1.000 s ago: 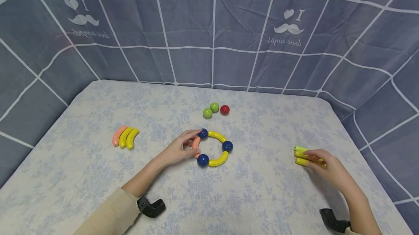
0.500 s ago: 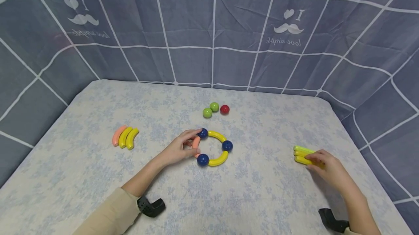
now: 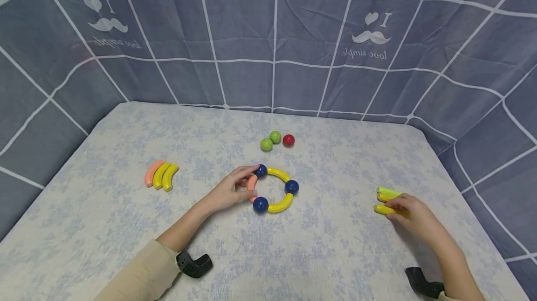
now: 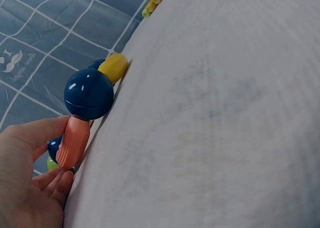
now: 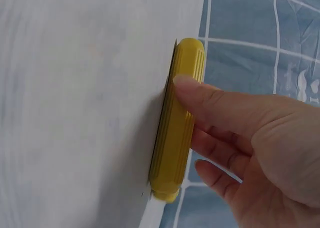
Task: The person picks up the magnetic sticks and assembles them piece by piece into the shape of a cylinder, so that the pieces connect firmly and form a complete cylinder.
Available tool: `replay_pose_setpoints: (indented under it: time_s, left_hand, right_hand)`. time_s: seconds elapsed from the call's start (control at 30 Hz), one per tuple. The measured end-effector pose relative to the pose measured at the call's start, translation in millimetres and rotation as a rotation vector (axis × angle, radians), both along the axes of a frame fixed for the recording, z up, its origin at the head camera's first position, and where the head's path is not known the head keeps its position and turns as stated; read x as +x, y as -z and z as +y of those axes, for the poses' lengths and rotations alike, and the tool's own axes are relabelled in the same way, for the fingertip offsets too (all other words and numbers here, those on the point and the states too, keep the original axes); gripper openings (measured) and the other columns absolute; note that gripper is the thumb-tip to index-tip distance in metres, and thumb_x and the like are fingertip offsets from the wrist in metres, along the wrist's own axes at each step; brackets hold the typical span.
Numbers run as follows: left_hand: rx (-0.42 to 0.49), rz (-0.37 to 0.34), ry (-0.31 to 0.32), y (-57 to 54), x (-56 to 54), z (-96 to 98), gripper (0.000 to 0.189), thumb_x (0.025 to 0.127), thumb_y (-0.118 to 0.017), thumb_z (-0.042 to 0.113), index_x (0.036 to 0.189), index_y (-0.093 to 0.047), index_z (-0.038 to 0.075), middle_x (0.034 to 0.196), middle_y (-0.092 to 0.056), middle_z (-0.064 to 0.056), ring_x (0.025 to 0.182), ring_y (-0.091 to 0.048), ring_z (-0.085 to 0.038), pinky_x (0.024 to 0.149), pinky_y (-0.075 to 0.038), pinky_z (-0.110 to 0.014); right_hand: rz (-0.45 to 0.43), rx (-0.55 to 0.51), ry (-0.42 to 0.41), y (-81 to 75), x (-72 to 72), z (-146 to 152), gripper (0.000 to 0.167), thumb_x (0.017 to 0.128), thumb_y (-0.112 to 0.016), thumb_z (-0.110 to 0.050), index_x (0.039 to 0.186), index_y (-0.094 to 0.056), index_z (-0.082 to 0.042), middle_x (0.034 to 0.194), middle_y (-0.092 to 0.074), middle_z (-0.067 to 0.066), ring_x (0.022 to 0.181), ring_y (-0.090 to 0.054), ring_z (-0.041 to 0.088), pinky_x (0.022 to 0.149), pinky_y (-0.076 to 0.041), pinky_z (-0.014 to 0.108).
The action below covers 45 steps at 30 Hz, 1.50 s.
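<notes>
A ring of blue balls (image 3: 291, 187), yellow curved magnetic rods (image 3: 280, 204) and a pink curved magnetic rod (image 4: 74, 143) lies mid-table. My left hand (image 3: 230, 188) holds the ring's left side, thumb and fingers about the pink rod, a fingertip at the upper blue ball (image 3: 260, 170). At the right, my right hand (image 3: 417, 217) pinches a yellow straight magnetic rod (image 5: 179, 123) between thumb and fingers; its near end stands a little apart from its neighbours. Beside it lie another yellow rod (image 3: 386, 196) and a lime-green rod (image 3: 388, 191), partly hidden by the hand.
Two green balls (image 3: 266, 144) and a red ball (image 3: 288, 140) sit behind the ring. To the left lie a pink curved rod (image 3: 154, 173) and two yellow curved rods (image 3: 169, 177). A patterned cloth covers the table (image 3: 319, 254); a blue-grey curtain (image 3: 243, 35) hangs around it.
My right hand has taken hold of the nearest yellow straight rod and drawn it slightly left and toward me, away from the other two. My left hand and the ring stay put.
</notes>
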<state>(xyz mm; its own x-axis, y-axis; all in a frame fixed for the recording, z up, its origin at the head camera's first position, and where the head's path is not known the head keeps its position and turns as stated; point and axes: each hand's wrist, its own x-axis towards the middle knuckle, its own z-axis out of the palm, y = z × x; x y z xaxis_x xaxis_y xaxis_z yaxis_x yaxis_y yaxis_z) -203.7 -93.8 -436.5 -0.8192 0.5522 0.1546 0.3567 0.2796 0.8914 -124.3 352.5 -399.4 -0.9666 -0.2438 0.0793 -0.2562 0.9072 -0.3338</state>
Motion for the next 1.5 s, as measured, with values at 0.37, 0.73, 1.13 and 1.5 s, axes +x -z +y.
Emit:
replay_pose_setpoints:
  time_s: [0.37,0.73,1.13,1.5]
  left_hand:
    - [-0.008,-0.008,-0.007,-0.8,0.9,-0.9,0.062,0.084,-0.066,0.012,0.139,-0.037,0.004,0.133,-0.041,-0.017,0.107,-0.048,-0.028,0.087,-0.045,-0.040]
    - [-0.013,-0.003,-0.006,-1.9,1.1,0.5,0.063,0.084,-0.067,0.011,0.139,-0.038,0.003,0.133,-0.041,-0.017,0.106,-0.049,-0.028,0.087,-0.045,-0.040]
    - [-0.009,-0.012,-0.006,-2.6,1.7,-0.3,0.063,0.083,-0.067,0.011,0.139,-0.038,0.004,0.135,-0.040,-0.017,0.108,-0.048,-0.029,0.088,-0.044,-0.041]
    - [-0.017,-0.008,-0.007,-1.1,1.3,-0.1,0.062,0.084,-0.066,0.012,0.139,-0.038,0.004,0.133,-0.041,-0.017,0.105,-0.050,-0.028,0.087,-0.045,-0.040]
  right_hand:
    - [-0.087,-0.125,-0.172,-8.0,-20.2,-47,0.009,0.086,-0.064,-0.013,0.092,-0.061,-0.008,0.086,-0.058,-0.005,0.077,-0.052,0.007,0.067,-0.048,0.029]
    - [-0.401,-0.297,-0.340,-8.5,-17.8,-49,0.027,0.086,-0.064,-0.023,0.103,-0.060,-0.002,0.081,-0.053,-0.003,0.069,-0.047,0.005,0.057,-0.043,0.022]
    - [-0.528,-0.368,-0.439,-6.9,-8.1,-45,0.028,0.078,-0.072,-0.022,0.096,-0.058,-0.006,0.074,-0.049,-0.001,0.065,-0.046,0.011,0.053,-0.040,0.025]
    - [-0.401,-0.314,-0.395,-3.7,-17.6,-56,0.019,0.085,-0.065,-0.023,0.099,-0.059,-0.011,0.080,-0.053,-0.006,0.069,-0.047,0.004,0.056,-0.043,0.022]
